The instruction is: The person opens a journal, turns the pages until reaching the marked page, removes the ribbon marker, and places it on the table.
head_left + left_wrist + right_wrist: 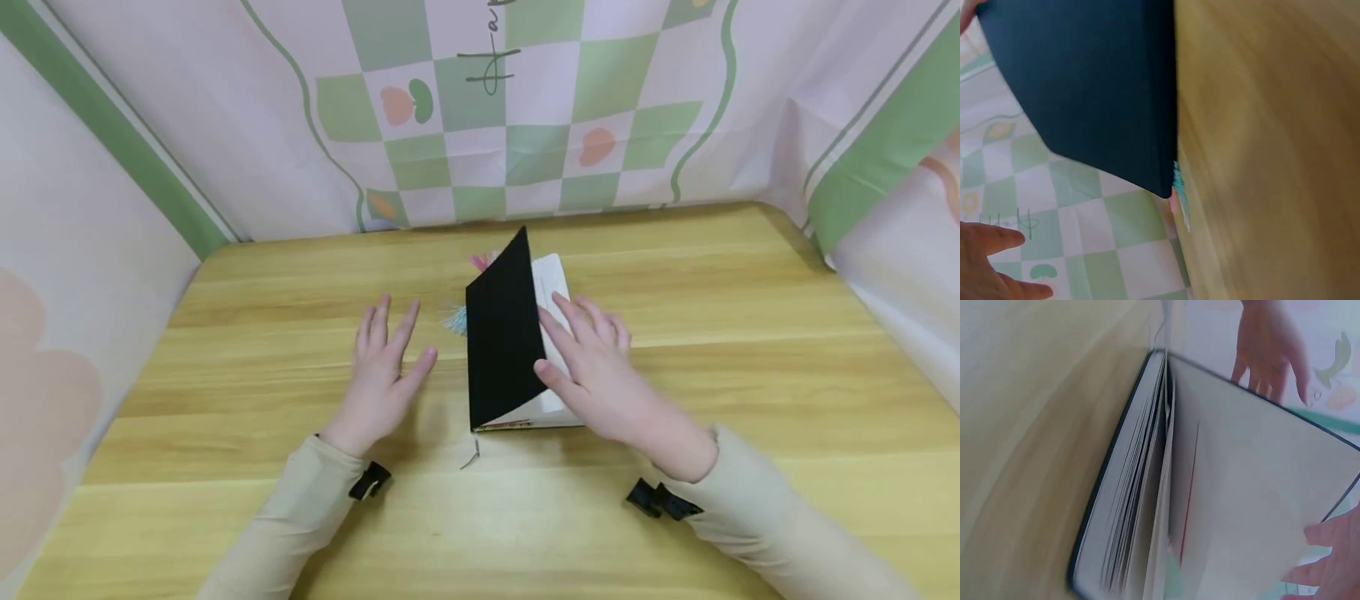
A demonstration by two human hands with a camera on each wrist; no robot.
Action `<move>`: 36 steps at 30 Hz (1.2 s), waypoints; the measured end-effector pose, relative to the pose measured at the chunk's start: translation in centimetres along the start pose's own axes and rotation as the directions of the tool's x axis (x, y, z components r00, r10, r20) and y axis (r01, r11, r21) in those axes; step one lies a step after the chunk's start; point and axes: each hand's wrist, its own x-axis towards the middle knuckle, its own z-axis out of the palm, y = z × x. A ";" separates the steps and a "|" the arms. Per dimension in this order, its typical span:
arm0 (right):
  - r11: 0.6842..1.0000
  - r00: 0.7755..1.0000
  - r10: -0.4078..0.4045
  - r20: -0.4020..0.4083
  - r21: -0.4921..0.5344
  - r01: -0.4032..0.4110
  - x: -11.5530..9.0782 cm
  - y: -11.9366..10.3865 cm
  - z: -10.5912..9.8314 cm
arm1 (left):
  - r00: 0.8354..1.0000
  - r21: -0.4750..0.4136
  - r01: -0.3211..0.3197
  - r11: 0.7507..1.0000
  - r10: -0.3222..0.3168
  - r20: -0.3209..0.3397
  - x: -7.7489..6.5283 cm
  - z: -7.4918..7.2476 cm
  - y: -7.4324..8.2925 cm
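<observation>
A black hardcover book (504,333) lies on the wooden table, its front cover raised at a slant from the white pages (553,279). My right hand (600,375) is at the cover's free edge, fingers extended over the pages and thumb tip at the edge. In the right wrist view, its fingertips (1319,536) are by the inner side of the cover (1241,487), where a thin red line runs near the fold. My left hand (378,379) is spread left of the book, apart from it and holding nothing.
A light blue tassel (456,321) and a pink tassel (480,262) stick out past the spine. A thin dark cord (472,454) trails from the book's near end. Behind the table (262,333) hangs a green-and-white checked cloth (472,167).
</observation>
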 end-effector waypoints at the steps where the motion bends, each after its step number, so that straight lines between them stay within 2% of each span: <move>1: 1.000 1.000 -0.023 0.004 0.000 0.023 0.1 -0.4 0.2 | 1.000 -0.039 -0.002 0.999 0.002 -0.001 0.0 -0.2 0.1; 5: 0.997 0.997 -0.062 0.047 -0.032 0.064 0.8 -1.9 0.9 | 1.000 -0.195 0.000 0.981 0.002 0.012 -0.2 -0.8 0.2; 8: 0.995 0.997 -0.034 0.075 -0.086 0.041 1.2 -3.0 1.5 | 0.999 -0.331 0.019 0.943 -0.008 0.035 -0.3 -1.1 0.2; 10: 0.992 0.996 -0.002 0.090 -0.127 0.013 1.4 -3.5 1.8 | 0.998 -0.436 0.043 0.899 -0.022 0.054 -0.4 -1.2 0.2; 13: 0.984 0.992 0.019 0.128 -0.175 0.004 1.6 -4.1 2.4 | 0.996 -0.572 0.076 0.817 -0.032 0.087 -0.4 -1.4 0.4; 15: 0.986 0.985 0.017 0.172 -0.168 0.012 1.7 -4.4 2.9 | 0.993 -0.644 0.095 0.759 -0.028 0.113 -0.4 -1.5 0.5; 17: 0.991 0.974 0.016 0.225 -0.134 0.015 1.7 -4.6 3.5 | 0.990 -0.678 0.112 0.727 -0.022 0.140 -0.4 -1.8 0.6; 19: 0.996 0.963 0.020 0.270 -0.089 0.004 1.8 -4.9 3.9 | 0.987 -0.696 0.134 0.705 -0.032 0.157 -0.4 -2.0 0.7; 24: 0.999 0.916 0.032 0.399 -0.033 -0.020 2.2 -5.2 4.5 | 0.981 -0.697 0.193 0.691 -0.115 0.157 -0.8 -2.9 0.3; 27: 0.998 0.868 0.050 0.493 -0.058 -0.024 2.6 -5.3 4.6 | 0.971 -0.681 0.240 0.692 -0.178 0.161 -1.0 -3.6 -0.3; 30: 0.995 0.818 0.069 0.571 -0.093 -0.019 3.0 -5.2 4.7 | 0.960 -0.651 0.279 0.706 -0.223 0.169 -1.2 -4.1 -1.1; 31: 0.995 0.802 0.074 0.592 -0.103 -0.016 3.2 -5.3 4.7 | 0.959 -0.640 0.284 0.714 -0.229 0.169 -1.3 -4.2 -1.5; 33: 0.993 0.775 0.080 0.627 -0.119 -0.007 3.5 -5.4 4.8 | 0.958 -0.598 0.288 0.748 -0.237 0.165 -1.3 -4.4 -2.3; 36: 0.990 0.753 0.087 0.653 -0.143 0.010 4.0 -5.6 5.0 | 0.955 -0.519 0.297 0.801 -0.248 0.163 -1.3 -4.6 -3.6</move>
